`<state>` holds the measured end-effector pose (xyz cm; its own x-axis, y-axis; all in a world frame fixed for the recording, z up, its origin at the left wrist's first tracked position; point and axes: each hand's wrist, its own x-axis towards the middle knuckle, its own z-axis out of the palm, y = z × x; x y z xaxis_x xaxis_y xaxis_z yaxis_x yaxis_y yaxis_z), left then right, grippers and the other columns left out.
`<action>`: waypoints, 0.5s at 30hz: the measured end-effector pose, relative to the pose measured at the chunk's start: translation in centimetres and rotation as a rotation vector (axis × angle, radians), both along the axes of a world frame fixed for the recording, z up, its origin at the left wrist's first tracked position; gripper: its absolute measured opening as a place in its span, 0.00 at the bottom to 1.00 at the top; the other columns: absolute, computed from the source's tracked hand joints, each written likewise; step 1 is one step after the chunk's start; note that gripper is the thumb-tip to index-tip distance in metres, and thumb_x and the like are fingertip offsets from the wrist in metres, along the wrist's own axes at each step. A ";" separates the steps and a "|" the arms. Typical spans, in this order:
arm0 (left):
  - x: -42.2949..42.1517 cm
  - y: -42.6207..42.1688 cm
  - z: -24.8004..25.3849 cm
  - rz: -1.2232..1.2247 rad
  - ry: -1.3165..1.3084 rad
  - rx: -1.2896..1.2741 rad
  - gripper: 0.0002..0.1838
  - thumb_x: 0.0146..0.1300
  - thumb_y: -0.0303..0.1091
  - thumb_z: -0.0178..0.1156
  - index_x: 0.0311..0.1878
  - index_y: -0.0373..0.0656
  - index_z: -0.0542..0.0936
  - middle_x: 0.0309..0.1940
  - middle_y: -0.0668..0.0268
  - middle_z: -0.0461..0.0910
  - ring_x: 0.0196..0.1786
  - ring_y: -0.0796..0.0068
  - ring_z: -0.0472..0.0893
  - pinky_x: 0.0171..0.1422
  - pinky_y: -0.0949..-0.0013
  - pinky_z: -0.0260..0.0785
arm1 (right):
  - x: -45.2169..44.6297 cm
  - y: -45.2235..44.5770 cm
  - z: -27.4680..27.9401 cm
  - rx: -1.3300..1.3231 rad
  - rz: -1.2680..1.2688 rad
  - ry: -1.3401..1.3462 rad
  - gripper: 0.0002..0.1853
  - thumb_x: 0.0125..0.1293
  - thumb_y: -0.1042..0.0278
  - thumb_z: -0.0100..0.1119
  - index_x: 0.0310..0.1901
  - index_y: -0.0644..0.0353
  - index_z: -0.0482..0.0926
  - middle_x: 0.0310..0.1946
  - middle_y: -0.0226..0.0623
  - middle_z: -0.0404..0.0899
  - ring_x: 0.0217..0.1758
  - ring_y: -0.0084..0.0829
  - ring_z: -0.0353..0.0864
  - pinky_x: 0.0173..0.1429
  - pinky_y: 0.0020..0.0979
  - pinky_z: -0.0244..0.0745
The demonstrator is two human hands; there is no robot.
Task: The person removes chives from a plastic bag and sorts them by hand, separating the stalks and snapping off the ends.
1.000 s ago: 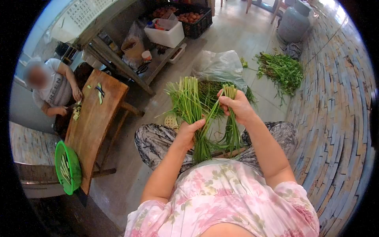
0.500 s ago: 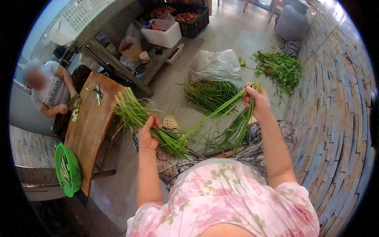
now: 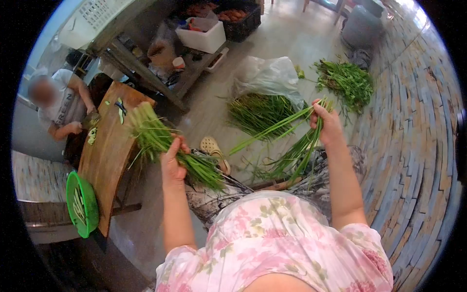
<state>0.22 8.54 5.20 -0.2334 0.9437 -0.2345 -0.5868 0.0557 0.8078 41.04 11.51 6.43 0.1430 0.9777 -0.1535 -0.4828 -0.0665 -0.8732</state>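
Observation:
A thick bunch of long green stalks, which look like garlic chives [image 3: 202,168], is gripped in my left hand [image 3: 173,160]. Its pale cut ends point up and left. Closed around a thinner, looser bunch of the same greens [image 3: 304,148] is my right hand [image 3: 325,124]. A few stems from that bunch stick out to the left, while the rest hang down over my lap. Between and beyond my hands, a dark green pile of chives [image 3: 262,114] lies on the floor, partly under a clear plastic bag [image 3: 270,78].
Leafy herbs [image 3: 345,82] lie by the wall, near a gas cylinder [image 3: 362,24]. At the left, a person [image 3: 65,104] cuts vegetables on a wooden board [image 3: 109,146]. A green basket [image 3: 92,214] sits at its near end. Shelves hold a white box [image 3: 204,39].
My left hand has moved slightly left with its bunch, and my right hand slightly right. The stems that stretched between the two bunches now hang free from my right hand.

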 end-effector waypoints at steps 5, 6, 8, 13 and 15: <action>7.1 0.6 1.2 -0.292 0.088 -0.111 0.12 0.54 0.29 0.61 0.43 0.44 0.76 0.38 0.67 0.80 0.35 0.78 0.76 0.35 0.73 0.67 | -4.6 -0.8 1.6 -0.036 0.235 -0.201 0.08 0.57 0.72 0.58 0.39 0.58 0.73 0.25 0.26 0.72 0.21 0.17 0.67 0.21 0.20 0.62; 8.6 0.8 1.1 -0.387 0.142 -0.095 0.12 0.54 0.30 0.61 0.43 0.42 0.77 0.39 0.67 0.79 0.37 0.76 0.76 0.37 0.72 0.68 | -5.5 -0.9 1.7 -0.037 0.281 -0.232 0.08 0.57 0.72 0.57 0.39 0.58 0.73 0.25 0.26 0.71 0.21 0.16 0.67 0.21 0.20 0.61; 10.9 0.8 0.5 -0.546 0.194 -0.103 0.13 0.54 0.32 0.61 0.43 0.40 0.78 0.40 0.66 0.79 0.39 0.74 0.77 0.39 0.71 0.68 | -7.0 -1.0 1.9 -0.002 0.340 -0.255 0.10 0.57 0.73 0.57 0.41 0.58 0.72 0.25 0.25 0.71 0.21 0.15 0.67 0.22 0.19 0.61; 14.0 0.0 0.0 -0.698 0.182 -0.165 0.13 0.52 0.32 0.63 0.41 0.39 0.78 0.34 0.66 0.80 0.34 0.74 0.77 0.38 0.71 0.67 | -8.6 -1.1 2.8 0.077 0.275 -0.363 0.15 0.56 0.76 0.56 0.47 0.60 0.71 0.27 0.25 0.72 0.22 0.15 0.67 0.22 0.18 0.62; 13.7 0.3 0.0 -0.668 0.220 -0.140 0.13 0.52 0.33 0.64 0.40 0.38 0.78 0.32 0.66 0.80 0.32 0.75 0.76 0.37 0.71 0.67 | -8.4 -1.1 3.0 0.085 0.178 -0.379 0.15 0.56 0.76 0.56 0.47 0.59 0.71 0.28 0.25 0.72 0.22 0.15 0.66 0.22 0.19 0.62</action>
<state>13.93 8.85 5.19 0.3281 0.8660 -0.3774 -0.2152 0.4576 0.8627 32.68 10.45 9.46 0.0020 0.9992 -0.0399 -0.1139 -0.0394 -0.9927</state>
